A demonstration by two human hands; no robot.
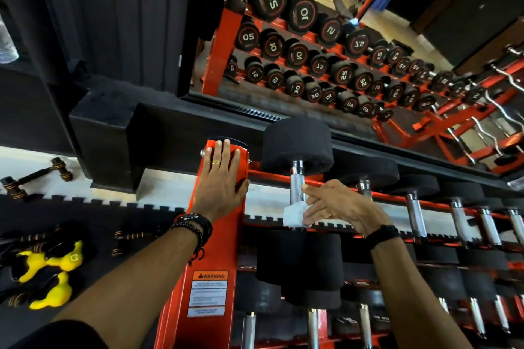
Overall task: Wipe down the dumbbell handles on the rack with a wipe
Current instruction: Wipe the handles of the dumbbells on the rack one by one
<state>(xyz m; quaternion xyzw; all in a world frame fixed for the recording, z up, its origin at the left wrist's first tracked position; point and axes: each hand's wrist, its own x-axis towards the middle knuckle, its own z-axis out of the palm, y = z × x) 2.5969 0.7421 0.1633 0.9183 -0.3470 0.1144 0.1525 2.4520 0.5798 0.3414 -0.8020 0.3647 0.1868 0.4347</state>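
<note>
The first dumbbell handle (296,188) on the top rail of the rack (215,249) is under my wipe (293,216), which my right hand (334,207) pinches against its near end. My left hand (221,178) lies flat and open on the rack's post beside it. I judge wiping has just begun; next I must draw the wipe along the handle.

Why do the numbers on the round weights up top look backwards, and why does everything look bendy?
Head view: those weights sit in a mirror, so their numbers flip; the wide lens bends the orange rack; far right handles blur; the chrome handle glints.
</note>
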